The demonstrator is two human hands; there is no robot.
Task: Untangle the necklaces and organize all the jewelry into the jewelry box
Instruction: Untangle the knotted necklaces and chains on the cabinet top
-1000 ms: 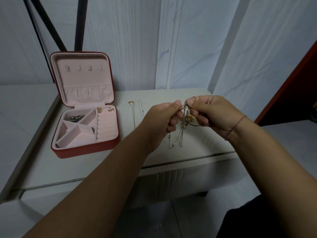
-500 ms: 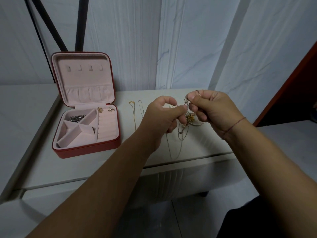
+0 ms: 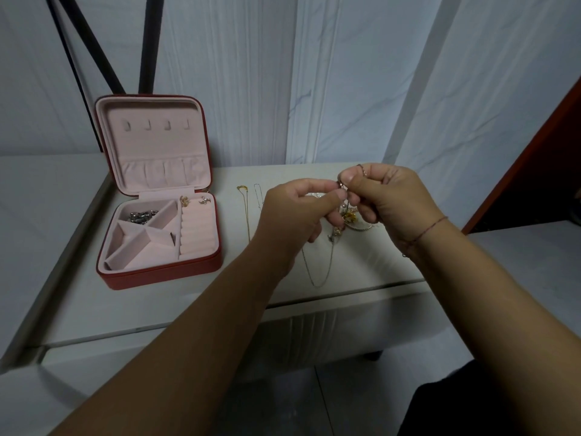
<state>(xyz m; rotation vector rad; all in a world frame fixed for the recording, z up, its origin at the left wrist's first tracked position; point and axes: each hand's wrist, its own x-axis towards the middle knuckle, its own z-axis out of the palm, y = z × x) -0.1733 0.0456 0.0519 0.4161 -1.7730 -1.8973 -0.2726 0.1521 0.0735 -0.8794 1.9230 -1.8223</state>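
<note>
My left hand [image 3: 295, 212] and my right hand [image 3: 386, 199] meet above the white table, both pinching a tangled bunch of necklaces [image 3: 341, 228]. A thin silver loop [image 3: 319, 275] of it hangs down to the tabletop, and a gold pendant [image 3: 350, 218] shows between my fingers. The red jewelry box [image 3: 157, 275] stands open at the left, pink inside, with a silver piece [image 3: 143, 215] in its back compartment and two earrings [image 3: 195, 201] at the top of the ring rolls. A gold necklace [image 3: 246, 209] and a silver necklace [image 3: 258, 196] lie straight on the table between box and hands.
The white table [image 3: 125, 309] has its front edge close below my forearms. A lower grey surface [image 3: 37, 199] lies to the left. Black stand legs [image 3: 94, 45] rise behind the box, against a white panelled wall. A dark red edge [image 3: 534, 152] borders the right.
Both hands have risen slightly with the bunch, and the silver loop now hangs longer below them. My right thumb and forefinger have shifted to pinch higher on the tangle.
</note>
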